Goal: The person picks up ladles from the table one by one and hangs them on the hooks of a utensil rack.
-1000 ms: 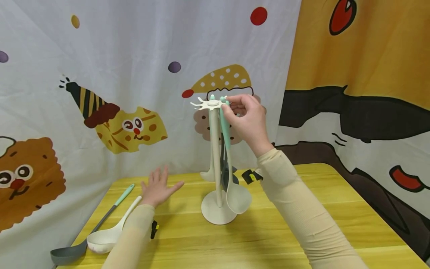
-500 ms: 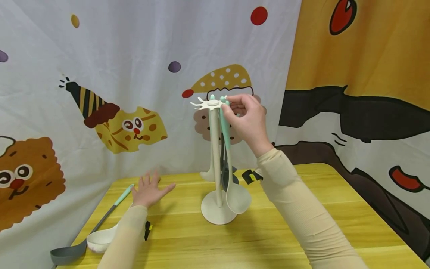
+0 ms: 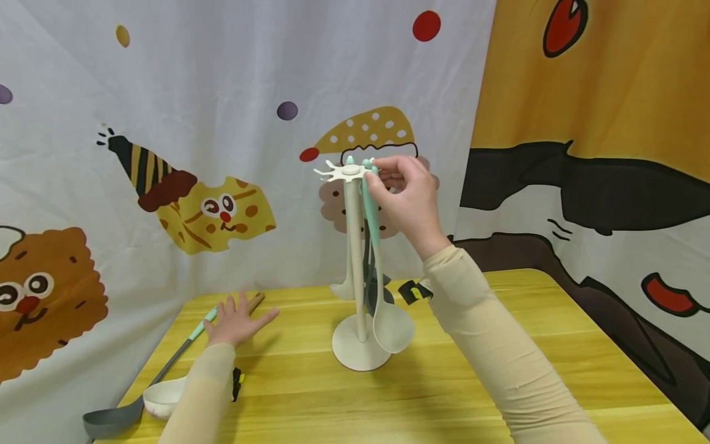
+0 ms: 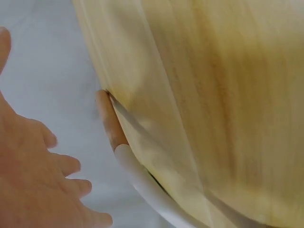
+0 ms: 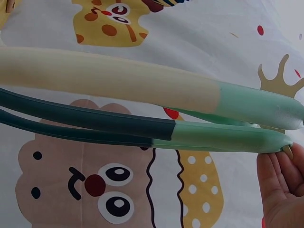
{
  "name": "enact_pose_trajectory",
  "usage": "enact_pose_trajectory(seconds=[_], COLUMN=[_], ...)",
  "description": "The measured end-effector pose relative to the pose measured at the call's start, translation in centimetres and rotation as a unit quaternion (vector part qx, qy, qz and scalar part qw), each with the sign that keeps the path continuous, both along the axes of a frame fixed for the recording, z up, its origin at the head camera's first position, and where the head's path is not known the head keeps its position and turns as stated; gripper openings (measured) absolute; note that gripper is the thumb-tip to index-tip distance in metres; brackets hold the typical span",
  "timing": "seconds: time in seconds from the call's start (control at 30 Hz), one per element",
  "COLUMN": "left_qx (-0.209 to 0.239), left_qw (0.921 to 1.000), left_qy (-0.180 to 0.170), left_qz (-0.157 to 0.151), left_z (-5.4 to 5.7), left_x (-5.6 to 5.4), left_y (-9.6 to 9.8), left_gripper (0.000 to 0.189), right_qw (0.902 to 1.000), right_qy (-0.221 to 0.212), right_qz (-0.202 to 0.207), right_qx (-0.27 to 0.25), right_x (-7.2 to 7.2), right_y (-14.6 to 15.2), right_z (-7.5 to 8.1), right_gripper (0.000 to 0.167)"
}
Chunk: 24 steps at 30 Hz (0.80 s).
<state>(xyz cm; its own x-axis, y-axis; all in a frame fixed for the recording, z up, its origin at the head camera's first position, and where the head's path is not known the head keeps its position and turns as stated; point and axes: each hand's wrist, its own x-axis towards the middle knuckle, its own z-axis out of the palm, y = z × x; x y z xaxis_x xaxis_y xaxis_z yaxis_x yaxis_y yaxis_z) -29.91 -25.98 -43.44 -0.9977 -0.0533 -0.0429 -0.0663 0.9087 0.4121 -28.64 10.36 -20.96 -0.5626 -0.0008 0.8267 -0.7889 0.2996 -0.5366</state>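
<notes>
An off-white utensil rack (image 3: 355, 246) stands upright on the table, its pronged top level with my right hand (image 3: 410, 200). Thumb and fingers of that hand pinch a prong at the top's right side, beside the green handle ends. A white ladle (image 3: 395, 330) with a green handle hangs there, along with dark utensils (image 5: 85, 114) behind. My left hand (image 3: 233, 324), fingers spread, is over the table's left side and holds nothing. Under its forearm lies a white ladle (image 3: 163, 398) with a wooden handle end (image 4: 110, 118); the middle of its handle is hidden in the head view.
A dark grey ladle (image 3: 113, 419) with a green handle end lies at the table's left edge, beside the white one. Another pale utensil (image 3: 344, 288) hangs at the rack's back left. Behind the wooden table (image 3: 471, 382) hangs a printed cloth (image 3: 233, 123).
My left hand has moved left, away from the rack, uncovering the wooden handle end, while its forearm now covers more of the white ladle. The right hand stays in place.
</notes>
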Motion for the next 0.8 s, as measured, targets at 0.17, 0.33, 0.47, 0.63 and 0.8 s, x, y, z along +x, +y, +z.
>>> enact_pose_trajectory(seconds=[0.17, 0.33, 0.47, 0.63, 0.8], left_qx=[-0.033, -0.042, -0.033, -0.020, -0.009], left_qw=[0.9993, 0.9989, 0.9993, 0.9992, 0.9979], left_qy=[0.005, 0.004, 0.004, -0.002, 0.002], left_qz=[0.017, 0.021, 0.017, 0.035, 0.064], left_z=[-0.3, -0.4, -0.5, -0.4, -0.5], left_x=[-0.1, -0.1, 0.0, 0.0, 0.1], left_y=[-0.4, -0.9, -1.3, -1.7, -2.0], left_gripper=[0.122, 0.119, 0.113, 0.081, 0.054], right_qw=[1.0000, 0.9999, 1.0000, 1.0000, 1.0000], right_qy=[-0.008, -0.012, -0.004, -0.002, 0.000], right_qz=[-0.005, -0.005, -0.003, 0.000, 0.000], right_qx=[0.003, 0.004, 0.002, 0.003, 0.003], right_x=[0.0, 0.1, 0.1, 0.1, 0.1], right_y=[0.0, 0.1, 0.0, 0.0, 0.0], right_z=[0.1, 0.1, 0.0, 0.0, 0.1], right_gripper=[0.025, 0.025, 0.025, 0.025, 0.025])
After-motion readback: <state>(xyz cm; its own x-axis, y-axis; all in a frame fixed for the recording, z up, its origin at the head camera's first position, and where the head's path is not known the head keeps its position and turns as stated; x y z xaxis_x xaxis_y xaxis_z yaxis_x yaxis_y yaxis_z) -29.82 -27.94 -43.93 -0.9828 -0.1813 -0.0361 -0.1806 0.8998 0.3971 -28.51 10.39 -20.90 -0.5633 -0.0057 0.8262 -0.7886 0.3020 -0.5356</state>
